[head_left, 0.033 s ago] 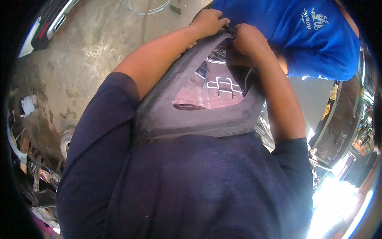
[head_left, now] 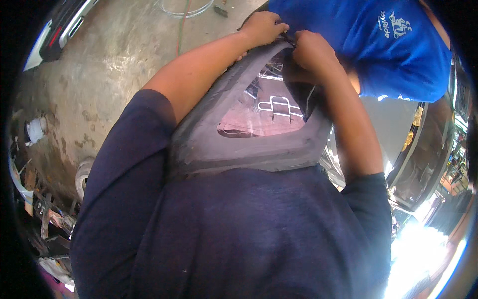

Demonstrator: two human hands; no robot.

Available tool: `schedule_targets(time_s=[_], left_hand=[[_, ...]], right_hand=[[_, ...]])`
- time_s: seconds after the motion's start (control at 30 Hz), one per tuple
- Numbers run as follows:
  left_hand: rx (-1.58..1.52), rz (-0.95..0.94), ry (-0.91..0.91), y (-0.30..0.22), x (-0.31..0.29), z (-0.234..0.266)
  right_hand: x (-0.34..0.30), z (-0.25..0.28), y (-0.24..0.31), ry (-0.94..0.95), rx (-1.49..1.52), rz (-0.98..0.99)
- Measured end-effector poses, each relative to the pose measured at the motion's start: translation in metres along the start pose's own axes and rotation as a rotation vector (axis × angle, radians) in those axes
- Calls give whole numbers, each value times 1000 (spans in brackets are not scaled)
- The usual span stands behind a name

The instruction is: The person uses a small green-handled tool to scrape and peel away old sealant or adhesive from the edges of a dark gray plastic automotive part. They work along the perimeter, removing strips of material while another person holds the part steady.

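Note:
A dark grey panel (head_left: pixel 259 149) stretches from my torso to the blue-shirted person ahead. A roughly triangular window (head_left: pixel 259 112) in it shows a pinkish surface and pale bars; whether through or mirrored, I cannot tell. My left hand (head_left: pixel 264 28) is bent over the panel's far end, thumb and fingers toward the right. Close beside it, my right hand (head_left: pixel 313 50) is closed, pinching at the panel's far right edge; what lies between its fingertips is hidden. Under my left forearm, a few fingertips (head_left: pixel 241 56) that look like another person's touch the panel's left edge.
The person in the blue shirt (head_left: pixel 358 45) is close against the panel's far end. A concrete floor (head_left: pixel 114 74) lies to the left, with a thin hose (head_left: pixel 183 30) and a coil (head_left: pixel 186 12). Shiny vehicle bodywork (head_left: pixel 413 149) curves at right. Scrap pieces (head_left: pixel 50 219) are heaped lower left.

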State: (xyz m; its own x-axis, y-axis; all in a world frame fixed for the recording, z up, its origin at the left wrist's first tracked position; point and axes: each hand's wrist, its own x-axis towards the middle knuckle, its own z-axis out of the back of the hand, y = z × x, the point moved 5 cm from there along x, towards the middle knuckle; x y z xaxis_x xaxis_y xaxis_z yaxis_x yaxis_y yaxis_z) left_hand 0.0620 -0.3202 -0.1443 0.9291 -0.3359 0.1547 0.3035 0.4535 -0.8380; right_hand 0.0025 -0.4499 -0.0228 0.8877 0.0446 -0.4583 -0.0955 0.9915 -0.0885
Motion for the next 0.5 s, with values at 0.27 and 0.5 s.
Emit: schedule_targets(time_s=[0.27,0.5], left_hand=[[13,20,-28,-4,5,12],[20,41,-55,-1,-2,14]], right_hand=[[17,8,-10,13,24,15],[14,3,-17,33,12,-28]])
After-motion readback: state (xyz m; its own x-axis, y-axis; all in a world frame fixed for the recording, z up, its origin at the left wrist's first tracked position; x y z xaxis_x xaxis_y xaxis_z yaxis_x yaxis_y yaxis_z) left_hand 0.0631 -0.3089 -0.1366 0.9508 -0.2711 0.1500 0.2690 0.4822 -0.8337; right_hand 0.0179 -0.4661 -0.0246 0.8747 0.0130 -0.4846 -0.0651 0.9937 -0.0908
